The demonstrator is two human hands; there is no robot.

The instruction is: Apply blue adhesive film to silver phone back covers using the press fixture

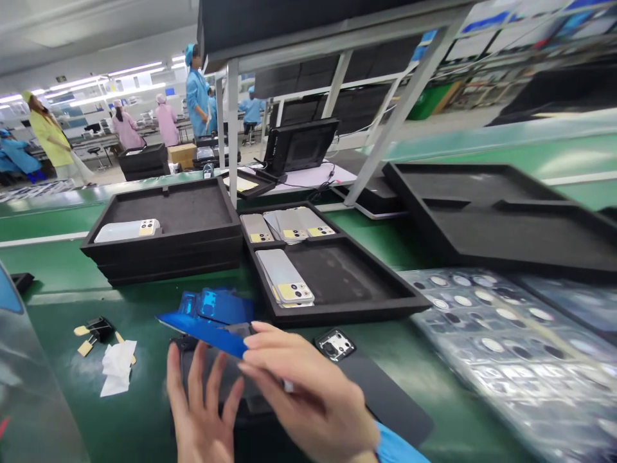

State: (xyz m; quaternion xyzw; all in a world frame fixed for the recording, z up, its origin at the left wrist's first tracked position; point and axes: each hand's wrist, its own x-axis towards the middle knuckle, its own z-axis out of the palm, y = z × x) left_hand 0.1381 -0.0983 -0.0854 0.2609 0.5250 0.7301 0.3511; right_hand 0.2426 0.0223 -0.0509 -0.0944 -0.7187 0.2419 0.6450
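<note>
"Where have you got to?"

"Mid-step, I'd judge. My right hand (pixel 308 386) pinches one end of a blue sheet (pixel 207 331) between thumb and fingers. It's tilted up off the green table (pixel 139 424), not laid on anything yet."

"And the other hand?"

"My left hand (pixel 202 411) grips nothing: its fingers are spread just below the sheet, over a dark block (pixel 255 405). Whether the fingertips touch either, I can't tell."

"What's done, then?"

"One sheet is in hand; that much is sure. Just beyond it lies a loose pile of blue pieces (pixel 226 305), perhaps more to handle. Farther past my right hand, phones (pixel 282 273) lie in both parts of a black tray (pixel 337 260), and at least one more lies in the stacked trays (pixel 168 202) beyond my left. I can't say whether they're finished or waiting."

"Anything closer?"

"A small camera cover (pixel 335 344), by its look, lies loose just beyond my right knuckles. I'd count that as unfitted."
</note>
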